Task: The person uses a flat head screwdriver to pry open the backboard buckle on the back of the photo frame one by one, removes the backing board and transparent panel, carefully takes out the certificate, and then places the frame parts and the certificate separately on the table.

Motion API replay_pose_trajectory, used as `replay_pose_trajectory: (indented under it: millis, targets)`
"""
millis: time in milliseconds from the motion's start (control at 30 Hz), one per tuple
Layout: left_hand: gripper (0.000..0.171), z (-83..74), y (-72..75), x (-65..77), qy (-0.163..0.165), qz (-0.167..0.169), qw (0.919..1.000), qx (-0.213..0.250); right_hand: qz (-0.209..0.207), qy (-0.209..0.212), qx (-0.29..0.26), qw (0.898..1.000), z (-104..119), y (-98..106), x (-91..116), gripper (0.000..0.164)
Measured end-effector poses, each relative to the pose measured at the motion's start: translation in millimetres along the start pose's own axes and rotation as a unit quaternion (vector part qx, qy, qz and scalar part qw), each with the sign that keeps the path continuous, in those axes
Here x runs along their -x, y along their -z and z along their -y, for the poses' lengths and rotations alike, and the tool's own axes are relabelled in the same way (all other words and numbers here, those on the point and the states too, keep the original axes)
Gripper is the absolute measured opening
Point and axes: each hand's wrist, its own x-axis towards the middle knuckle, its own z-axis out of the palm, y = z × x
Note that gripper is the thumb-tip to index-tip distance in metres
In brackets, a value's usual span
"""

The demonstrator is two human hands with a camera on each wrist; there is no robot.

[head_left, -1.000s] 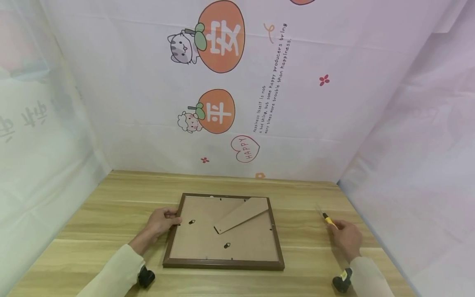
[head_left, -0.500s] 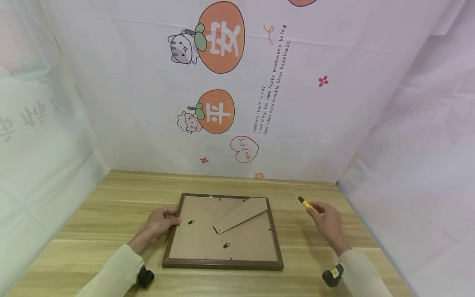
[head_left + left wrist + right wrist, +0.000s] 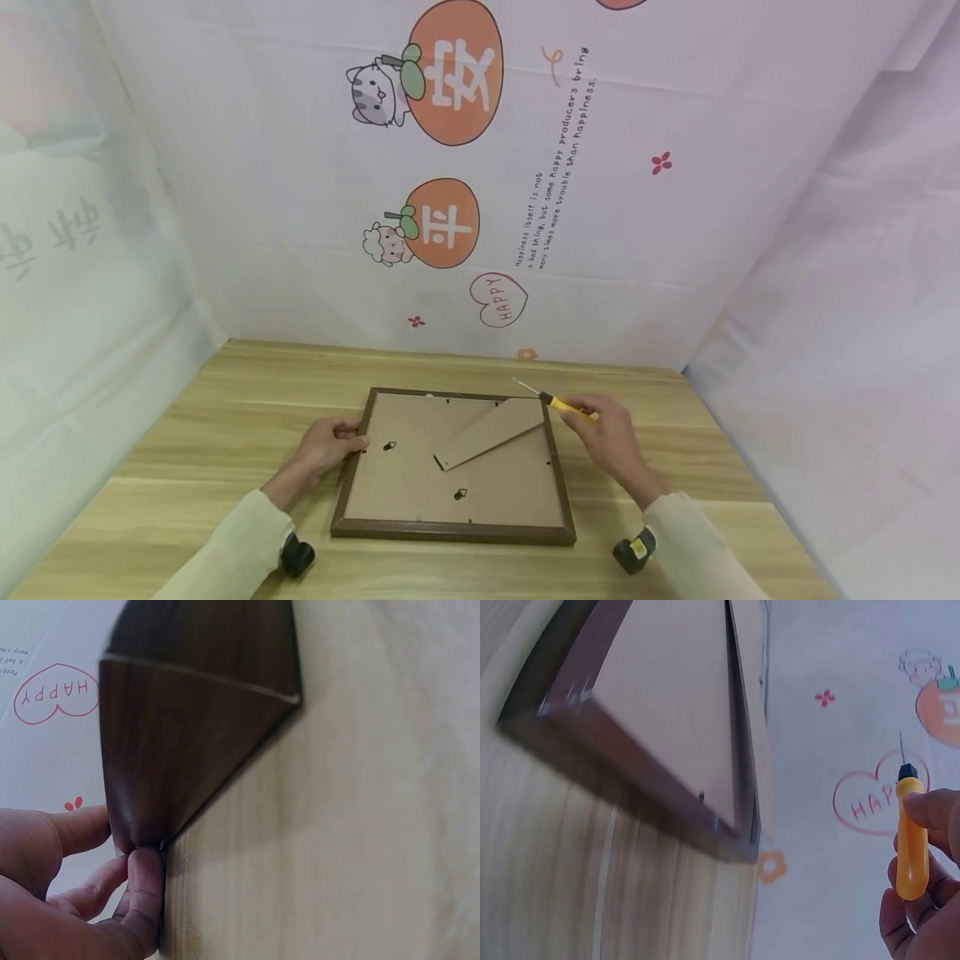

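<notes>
A brown picture frame [image 3: 450, 531] lies face down on the wooden table, its beige backing board [image 3: 405, 492] upward. My left hand [image 3: 327, 448] grips the frame's left edge, thumb on top; in the left wrist view the fingers [image 3: 142, 892] curl against the dark side. My right hand [image 3: 609, 433] holds a screwdriver [image 3: 913, 847] with a yellow handle, black collar and thin metal shaft. In the head view its tip points left, over the frame's far right corner. In the right wrist view, thumb and fingers wrap the handle.
A slanted easel leg [image 3: 487, 433] is attached to the backing board. Two small black hanging rings, one a hook [image 3: 389, 447], sit on the board, with small dark tabs along the edges. A printed white cloth [image 3: 600, 317] stands behind the wooden table [image 3: 637, 542].
My right hand has carried the screwdriver leftward from the table's right side to the frame's far right corner. My left hand keeps its grip on the frame, which stays in place.
</notes>
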Motion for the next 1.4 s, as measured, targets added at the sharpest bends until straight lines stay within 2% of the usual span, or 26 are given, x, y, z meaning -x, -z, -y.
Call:
replay_pose_trajectory:
  millis: [500, 800, 1000, 1267, 1400]
  targets:
    - [0.04, 0.5, 0.2, -0.9, -0.009, 0.0, 0.9999, 0.007, 0.064, 0.029, 0.001, 0.998, 31.0, -36.4, 5.2, 0.016]
    - [0.037, 2.8, 0.7, -2.4, -0.011, -0.001, 0.9999, 0.011, 0.084, 0.077, 0.005, 0.993, 43.7, -62.1, 8.4, 0.015]
    - [0.035, 1.4, 0.8, -1.4, -0.004, 0.011, 0.9998, 0.017, 0.134, 0.055, 0.012, 0.989, 50.4, -79.1, 12.9, 0.013]
    - [0.038, 1.7, 1.7, -0.9, -0.008, 0.012, 0.9997, 0.019, 0.187, 0.063, 0.03, 0.98, 62.9, -104.8, 10.7, 0.013]
    - [0.039, 1.9, 1.3, -1.2, -0.01, 0.012, 0.9997, 0.017, 0.193, 0.073, 0.03, 0.978, 67.0, -114.3, 11.7, 0.014]
